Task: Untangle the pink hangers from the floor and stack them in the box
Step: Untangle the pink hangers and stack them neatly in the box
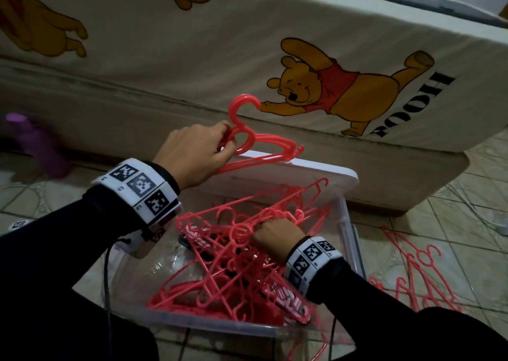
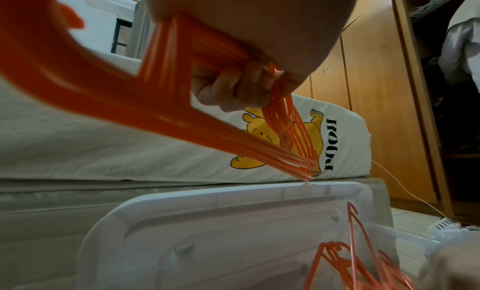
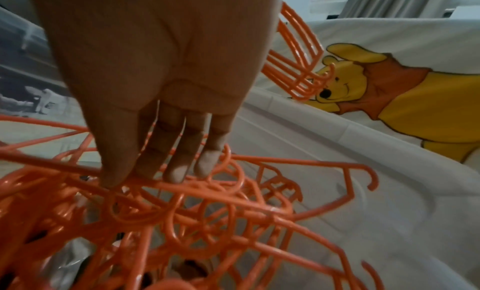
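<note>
Above box point(image 1: 354, 253) far rim: left hand point(image 1: 192, 154) grips aligned hanger bundle point(image 1: 264, 146), long axis running right. Right hand point(image 1: 272, 237), nearer, fingers hooked into tangled hangers point(image 1: 220, 275) inside box; loose hangers point(image 1: 417, 275) on floor right.

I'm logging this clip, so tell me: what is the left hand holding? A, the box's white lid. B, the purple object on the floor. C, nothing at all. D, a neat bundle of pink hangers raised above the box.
D: the left hand grips a neat bundle of pink hangers near their hooks, raised above the box, while the right hand is down in the tangled pile.
</note>
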The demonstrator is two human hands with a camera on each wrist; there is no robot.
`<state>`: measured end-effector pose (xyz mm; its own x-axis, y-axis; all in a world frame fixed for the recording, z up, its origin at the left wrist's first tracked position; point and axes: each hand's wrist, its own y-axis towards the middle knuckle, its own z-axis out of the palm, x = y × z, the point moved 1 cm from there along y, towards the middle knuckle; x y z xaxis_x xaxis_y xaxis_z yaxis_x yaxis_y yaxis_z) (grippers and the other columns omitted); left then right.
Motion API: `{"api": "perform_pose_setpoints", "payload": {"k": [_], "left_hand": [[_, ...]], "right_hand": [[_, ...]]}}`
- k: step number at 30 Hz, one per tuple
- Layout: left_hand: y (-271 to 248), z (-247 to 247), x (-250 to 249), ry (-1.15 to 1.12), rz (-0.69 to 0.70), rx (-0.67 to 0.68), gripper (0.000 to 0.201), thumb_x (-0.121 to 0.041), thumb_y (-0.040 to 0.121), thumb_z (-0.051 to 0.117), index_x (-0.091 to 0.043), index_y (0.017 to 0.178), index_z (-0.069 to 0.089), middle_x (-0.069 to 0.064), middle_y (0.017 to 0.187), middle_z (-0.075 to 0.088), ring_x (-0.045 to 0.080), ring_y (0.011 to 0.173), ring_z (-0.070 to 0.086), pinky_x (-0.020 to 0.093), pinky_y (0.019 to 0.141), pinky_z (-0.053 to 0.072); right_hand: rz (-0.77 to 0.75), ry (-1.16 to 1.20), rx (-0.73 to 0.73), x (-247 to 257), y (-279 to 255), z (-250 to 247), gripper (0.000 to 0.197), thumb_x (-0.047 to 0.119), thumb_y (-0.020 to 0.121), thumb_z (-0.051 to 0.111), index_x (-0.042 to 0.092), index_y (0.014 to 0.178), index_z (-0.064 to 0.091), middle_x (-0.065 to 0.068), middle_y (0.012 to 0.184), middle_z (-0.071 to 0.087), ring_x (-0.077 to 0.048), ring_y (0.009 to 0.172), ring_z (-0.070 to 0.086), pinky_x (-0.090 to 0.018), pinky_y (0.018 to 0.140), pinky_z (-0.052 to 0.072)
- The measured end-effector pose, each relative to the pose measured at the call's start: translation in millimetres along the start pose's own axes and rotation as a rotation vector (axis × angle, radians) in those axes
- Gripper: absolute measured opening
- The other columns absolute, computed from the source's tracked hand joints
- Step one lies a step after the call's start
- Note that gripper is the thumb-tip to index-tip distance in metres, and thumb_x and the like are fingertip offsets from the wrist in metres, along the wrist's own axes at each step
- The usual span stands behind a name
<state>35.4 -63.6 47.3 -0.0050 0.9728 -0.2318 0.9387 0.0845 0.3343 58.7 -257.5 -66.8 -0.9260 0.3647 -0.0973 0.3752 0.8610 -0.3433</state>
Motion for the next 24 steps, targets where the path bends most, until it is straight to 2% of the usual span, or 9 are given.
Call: {"api": "perform_pose_setpoints", "payload": {"k": [2, 5, 7, 10, 14, 17, 19, 22, 24], "left_hand": [[1, -1, 1, -0.009, -0.004, -0.002, 0.028, -0.044, 0.093, 0.043, -0.023, 0.106, 0.056, 0.014, 0.082, 0.066, 0.040, 0.082, 0.061, 0.034, 0.061, 0.032], [2, -1, 1, -0.022, -0.004, 0.001, 0.027, -0.045, 0.092, 0.043, -0.026, 0.108, 0.054, 0.014, 0.086, 0.067, 0.039, 0.085, 0.061, 0.035, 0.062, 0.035], [2, -1, 0, -0.019, 0.000, 0.007, 0.027, -0.045, 0.092, 0.043, -0.026, 0.108, 0.054, 0.014, 0.086, 0.067, 0.039, 0.085, 0.061, 0.035, 0.062, 0.036], [2, 0, -2, -0.021, 0.006, 0.007, 0.028, -0.044, 0.093, 0.043, -0.026, 0.110, 0.055, 0.014, 0.086, 0.067, 0.040, 0.084, 0.061, 0.035, 0.062, 0.035], [2, 0, -3, -0.025, 0.002, 0.012, 0.028, -0.044, 0.093, 0.043, -0.025, 0.109, 0.056, 0.013, 0.085, 0.066, 0.040, 0.084, 0.061, 0.034, 0.062, 0.033], [2, 0, -3, -0.044, -0.019, 0.023, 0.029, -0.045, 0.093, 0.043, -0.025, 0.110, 0.056, 0.010, 0.083, 0.065, 0.038, 0.083, 0.061, 0.034, 0.063, 0.033], [2, 0, -2, -0.053, -0.027, 0.022, 0.029, -0.045, 0.093, 0.044, -0.025, 0.110, 0.057, 0.009, 0.083, 0.065, 0.038, 0.083, 0.061, 0.033, 0.063, 0.032], [3, -1, 0, -0.052, -0.037, 0.008, 0.028, -0.045, 0.093, 0.044, -0.026, 0.109, 0.057, 0.010, 0.085, 0.066, 0.038, 0.084, 0.060, 0.034, 0.063, 0.032], [3, -2, 3, -0.060, -0.050, 0.000, 0.029, -0.046, 0.092, 0.044, -0.027, 0.109, 0.056, 0.010, 0.087, 0.067, 0.039, 0.086, 0.061, 0.034, 0.063, 0.033]], "right_hand": [[0.087, 0.161, 0.017, -6, -3, 3, 0.027, 0.015, 0.092, 0.047, 0.008, 0.118, 0.053, -0.016, 0.112, 0.063, -0.034, 0.102, 0.061, -0.042, 0.081, 0.048], [0.264, 0.395, 0.047, -16, -2, 9, 0.037, 0.009, 0.092, 0.048, 0.008, 0.128, 0.037, -0.019, 0.122, 0.057, -0.036, 0.110, 0.057, -0.044, 0.090, 0.047], [0.316, 0.422, 0.049, -21, 0, 16, 0.042, 0.005, 0.093, 0.045, 0.008, 0.133, 0.034, -0.019, 0.126, 0.055, -0.035, 0.112, 0.056, -0.045, 0.093, 0.045], [0.316, 0.334, 0.054, -19, 2, 24, 0.045, 0.005, 0.094, 0.043, 0.009, 0.137, 0.032, -0.019, 0.125, 0.054, -0.036, 0.111, 0.056, -0.045, 0.089, 0.046], [0.296, 0.186, -0.066, -14, 7, 25, 0.041, 0.009, 0.093, 0.045, 0.012, 0.134, 0.040, -0.016, 0.127, 0.050, -0.034, 0.108, 0.057, -0.044, 0.079, 0.047], [0.262, 0.128, -0.129, -10, 12, 27, 0.035, 0.014, 0.095, 0.042, 0.011, 0.130, 0.048, -0.013, 0.128, 0.046, -0.029, 0.120, 0.045, -0.044, 0.081, 0.047], [0.251, 0.096, -0.136, -8, 15, 28, 0.032, 0.016, 0.096, 0.042, 0.008, 0.125, 0.054, -0.013, 0.125, 0.047, -0.029, 0.121, 0.042, -0.043, 0.080, 0.049], [0.259, 0.063, -0.190, -12, 16, 24, 0.028, 0.019, 0.094, 0.045, 0.008, 0.111, 0.064, -0.009, 0.115, 0.054, -0.028, 0.114, 0.046, -0.036, 0.070, 0.039], [0.241, 0.034, -0.222, -16, 14, 17, 0.027, 0.023, 0.093, 0.046, 0.014, 0.108, 0.067, -0.004, 0.111, 0.058, -0.025, 0.109, 0.048, -0.034, 0.070, 0.034]]}}
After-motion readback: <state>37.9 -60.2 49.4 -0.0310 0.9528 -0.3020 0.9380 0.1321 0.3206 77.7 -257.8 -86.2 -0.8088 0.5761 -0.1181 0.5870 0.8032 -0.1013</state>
